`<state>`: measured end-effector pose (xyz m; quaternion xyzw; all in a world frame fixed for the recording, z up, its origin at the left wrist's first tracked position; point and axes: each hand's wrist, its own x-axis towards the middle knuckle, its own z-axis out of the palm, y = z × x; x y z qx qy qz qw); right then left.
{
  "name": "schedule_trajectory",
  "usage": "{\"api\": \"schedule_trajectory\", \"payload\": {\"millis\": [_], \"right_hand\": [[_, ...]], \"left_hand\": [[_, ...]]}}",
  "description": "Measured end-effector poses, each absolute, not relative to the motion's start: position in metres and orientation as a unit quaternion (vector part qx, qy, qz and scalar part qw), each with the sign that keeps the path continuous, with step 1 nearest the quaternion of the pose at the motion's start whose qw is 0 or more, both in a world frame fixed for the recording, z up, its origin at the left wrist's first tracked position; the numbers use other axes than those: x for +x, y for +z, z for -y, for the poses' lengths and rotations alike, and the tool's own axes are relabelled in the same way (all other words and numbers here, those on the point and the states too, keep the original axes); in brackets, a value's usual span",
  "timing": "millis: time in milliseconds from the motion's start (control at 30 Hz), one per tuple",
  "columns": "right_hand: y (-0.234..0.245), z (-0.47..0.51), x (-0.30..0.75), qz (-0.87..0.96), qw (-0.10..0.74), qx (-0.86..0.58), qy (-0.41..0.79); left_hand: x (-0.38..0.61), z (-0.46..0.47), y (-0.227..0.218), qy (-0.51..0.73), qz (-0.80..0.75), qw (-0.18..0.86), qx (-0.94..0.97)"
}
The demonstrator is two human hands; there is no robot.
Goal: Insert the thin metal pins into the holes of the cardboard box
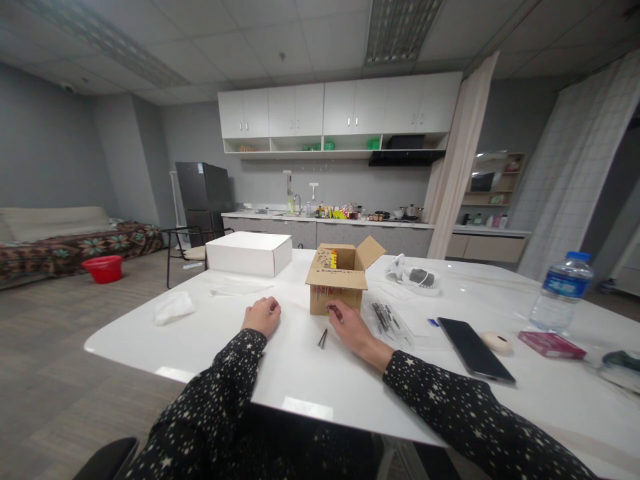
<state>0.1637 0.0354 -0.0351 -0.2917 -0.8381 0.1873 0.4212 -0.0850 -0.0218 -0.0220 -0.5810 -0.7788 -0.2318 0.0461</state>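
Observation:
An open cardboard box stands on the table, its front flap folded out and dotted with small dark holes or heads. Thin metal pieces like screws or nails hang below that flap. My right hand is at the lower front of the box, thumb and forefinger pinched together; whatever lies between them is too small to make out. Just below it, a few dark screws or nails lie on the tabletop. My left hand rests on the table left of the box, fingers curled in, with nothing visible in it.
Right of the box lies a clear plastic bag of dark slim pieces. Further right are a phone, a pink box and a water bottle. A white box and crumpled plastic sit to the left.

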Motion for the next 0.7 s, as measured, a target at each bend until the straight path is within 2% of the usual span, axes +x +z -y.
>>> {"api": "schedule_trajectory", "payload": {"millis": [267, 467, 700], "right_hand": [[-0.0396, -0.0385, 0.1615, 0.826, 0.427, -0.291, 0.226], [-0.0420, -0.0397, 0.1590, 0.825, 0.399, -0.295, 0.270], [-0.0356, -0.0335, 0.1601, 0.851, 0.363, -0.295, 0.238]], "left_hand": [[-0.0847, 0.0222, -0.0205, -0.224, 0.781, 0.045, -0.582], [-0.0857, 0.0214, -0.0225, -0.230, 0.777, 0.045, -0.584], [-0.0859, 0.0213, -0.0228, -0.230, 0.777, 0.051, -0.584]]}}
